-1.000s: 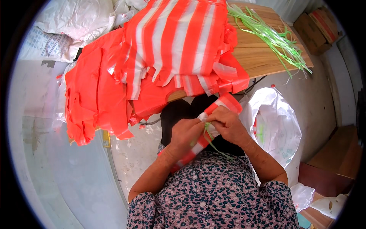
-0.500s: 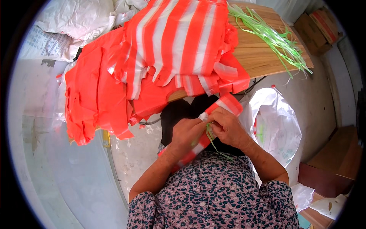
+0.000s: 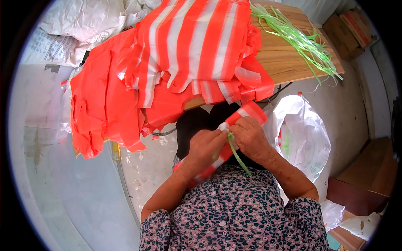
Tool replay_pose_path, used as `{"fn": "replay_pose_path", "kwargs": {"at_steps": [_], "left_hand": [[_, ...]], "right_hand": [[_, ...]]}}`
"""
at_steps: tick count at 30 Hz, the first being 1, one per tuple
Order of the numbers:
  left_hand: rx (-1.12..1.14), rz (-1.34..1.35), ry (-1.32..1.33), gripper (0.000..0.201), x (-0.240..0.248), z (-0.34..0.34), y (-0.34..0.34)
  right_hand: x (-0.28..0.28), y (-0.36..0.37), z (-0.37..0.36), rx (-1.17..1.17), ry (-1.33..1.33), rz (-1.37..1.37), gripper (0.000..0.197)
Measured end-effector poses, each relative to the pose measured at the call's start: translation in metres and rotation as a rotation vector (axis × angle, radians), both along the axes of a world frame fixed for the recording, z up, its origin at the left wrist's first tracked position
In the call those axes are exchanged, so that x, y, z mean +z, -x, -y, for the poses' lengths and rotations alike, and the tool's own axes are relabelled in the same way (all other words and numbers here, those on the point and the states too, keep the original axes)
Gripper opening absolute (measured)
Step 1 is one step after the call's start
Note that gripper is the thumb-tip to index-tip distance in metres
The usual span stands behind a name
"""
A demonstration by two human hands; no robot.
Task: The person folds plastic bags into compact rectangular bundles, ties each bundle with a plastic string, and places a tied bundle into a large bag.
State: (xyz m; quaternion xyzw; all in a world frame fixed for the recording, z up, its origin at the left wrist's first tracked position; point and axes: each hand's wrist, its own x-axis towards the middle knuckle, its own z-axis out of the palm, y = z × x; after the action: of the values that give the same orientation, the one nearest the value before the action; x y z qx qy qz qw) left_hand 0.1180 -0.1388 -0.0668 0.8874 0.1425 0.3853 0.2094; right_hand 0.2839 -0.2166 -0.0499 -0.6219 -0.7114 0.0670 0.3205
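A folded bundle of red-and-white striped plastic bags [image 3: 252,110] lies slantwise above my lap. Around its middle sits a green plastic strip [image 3: 238,157], one tail hanging down toward my shirt. My left hand [image 3: 205,147] is closed at the bundle's middle, its fingertips pinched by the strip. Close beside it, my right hand [image 3: 250,137] is closed too, fingers curled at the strip and over the bundle. The fingers partly cover the strip where it crosses the bundle, so I cannot see whether it is knotted.
Ahead, red striped bags [image 3: 197,42] are heaped on a wooden table [image 3: 284,58], with loose green strips [image 3: 293,35] at its right. An open clear plastic sack [image 3: 307,146] stands on my right, near a brown box [image 3: 360,171]. White sacks [image 3: 83,21] lie far left.
The strip's hanging tail looks broader and straighter. My right fingers have curled in from their raised pinch, while the bundle has barely shifted.
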Motion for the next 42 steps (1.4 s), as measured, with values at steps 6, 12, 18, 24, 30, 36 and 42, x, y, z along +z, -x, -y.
{"fn": "replay_pose_path", "kwargs": {"at_steps": [6, 12, 18, 24, 30, 36, 42], "left_hand": [[-0.022, -0.067, 0.061, 0.023, 0.006, 0.0, 0.006], [-0.025, -0.045, 0.056, 0.021, 0.005, 0.001, 0.007], [0.001, -0.024, 0.058, 0.017, -0.001, 0.003, 0.011], [0.004, -0.036, 0.148, 0.014, -0.003, 0.005, 0.015], [0.009, -0.036, 0.185, 0.013, -0.002, 0.006, 0.017], [0.178, -0.091, 0.414, 0.029, 0.003, 0.015, 0.026], [0.15, -0.494, 0.912, 0.063, 0.018, -0.003, 0.043]], "right_hand": [[-0.003, -0.001, 0.002, -0.049, 0.025, -0.364, 0.017], [-0.008, 0.0, 0.007, -0.136, 0.028, -0.349, 0.014], [-0.004, -0.004, 0.008, -0.117, -0.045, -0.048, 0.012], [-0.007, -0.011, 0.008, -0.137, -0.05, 0.045, 0.013], [-0.008, -0.016, 0.009, -0.142, -0.09, 0.028, 0.014], [-0.007, -0.035, 0.005, -0.165, -0.108, 0.045, 0.02], [-0.03, -0.082, -0.007, -0.252, 0.512, -0.803, 0.044]]}}
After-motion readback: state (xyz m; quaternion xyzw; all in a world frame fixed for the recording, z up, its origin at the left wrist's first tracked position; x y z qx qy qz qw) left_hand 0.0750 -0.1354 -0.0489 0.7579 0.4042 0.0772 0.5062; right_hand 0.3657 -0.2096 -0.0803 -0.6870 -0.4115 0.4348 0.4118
